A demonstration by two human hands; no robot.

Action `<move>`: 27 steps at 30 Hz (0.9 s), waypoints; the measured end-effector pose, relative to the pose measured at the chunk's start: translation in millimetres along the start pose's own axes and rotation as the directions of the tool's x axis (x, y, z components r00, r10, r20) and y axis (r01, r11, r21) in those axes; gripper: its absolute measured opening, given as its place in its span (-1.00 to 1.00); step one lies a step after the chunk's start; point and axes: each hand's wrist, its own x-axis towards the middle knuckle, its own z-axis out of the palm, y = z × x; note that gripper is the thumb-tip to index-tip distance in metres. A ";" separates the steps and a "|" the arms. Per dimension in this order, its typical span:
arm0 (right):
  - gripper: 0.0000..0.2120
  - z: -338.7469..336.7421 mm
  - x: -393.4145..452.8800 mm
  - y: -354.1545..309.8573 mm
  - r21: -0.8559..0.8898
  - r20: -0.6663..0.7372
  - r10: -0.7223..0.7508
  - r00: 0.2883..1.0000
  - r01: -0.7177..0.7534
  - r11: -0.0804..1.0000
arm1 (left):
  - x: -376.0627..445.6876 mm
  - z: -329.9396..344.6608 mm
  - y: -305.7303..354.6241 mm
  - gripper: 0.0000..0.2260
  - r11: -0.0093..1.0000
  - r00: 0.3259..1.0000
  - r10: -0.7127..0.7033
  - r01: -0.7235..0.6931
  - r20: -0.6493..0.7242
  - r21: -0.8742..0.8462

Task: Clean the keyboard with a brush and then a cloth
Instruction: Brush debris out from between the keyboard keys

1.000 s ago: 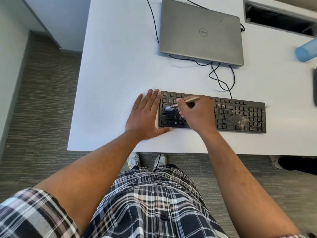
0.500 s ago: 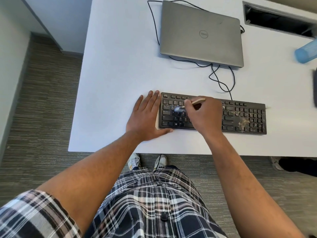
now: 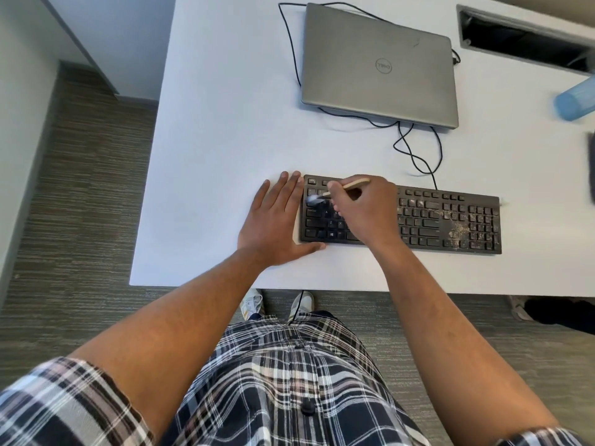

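A black full-size keyboard (image 3: 418,220) is laid flat on the white counter (image 3: 209,156), close to its near edge, its long side roughly parallel to that edge. A black cable is seen running from its far edge. Pale crumbs and dust are scattered over the keys at its right end, thickest around the number pad. A small brush (image 3: 338,189) with a light wooden handle is held tilted over the keyboard's left end, its whitish bristles blurred and set against the upper-left keys. No cloth is shown.
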 end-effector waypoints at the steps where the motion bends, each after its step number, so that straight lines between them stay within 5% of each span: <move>1: -0.75 -5.0 0.0 1.7 -0.066 -0.019 0.000 1.000 -0.001 0.998 | 0.0 -0.1 0.3 0.17 1.000 1.000 -0.001 0.001 -0.002 0.000; 4: -0.75 -16.0 -1.2 4.4 -0.194 -0.086 -0.027 0.996 0.009 0.981 | 0.3 -0.2 0.3 0.18 1.000 1.000 -0.002 0.002 0.000 0.003; 8: -0.78 -3.6 -4.2 -6.2 -0.061 -0.017 -0.070 0.997 0.069 0.996 | 0.0 0.6 0.0 0.17 1.000 1.000 -0.004 0.004 -0.004 0.011; 14: -0.82 -8.8 -3.1 -4.1 -0.142 -0.096 -0.112 0.989 0.098 0.985 | 0.2 0.3 0.6 0.17 1.000 1.000 -0.004 0.004 -0.002 0.007; 17: -0.88 -6.2 -3.8 -4.2 0.019 0.018 -0.144 0.989 0.144 0.989 | -0.2 0.6 0.9 0.16 1.000 1.000 -0.004 0.004 -0.007 -0.002; 20: -0.91 -7.0 -1.5 5.5 -0.056 0.178 -0.240 0.954 0.253 0.966 | -0.3 0.3 0.2 0.16 1.000 1.000 0.000 0.000 -0.011 -0.007; 24: -0.91 -31.6 14.1 17.3 -0.147 0.175 -0.156 0.972 0.183 0.972 | -0.2 0.1 0.8 0.18 1.000 1.000 0.000 0.000 -0.009 0.003; 27: -0.90 -30.7 16.7 9.3 0.012 0.232 -0.147 0.962 0.149 0.989 | -0.4 0.0 0.6 0.17 1.000 1.000 0.004 -0.004 -0.014 0.001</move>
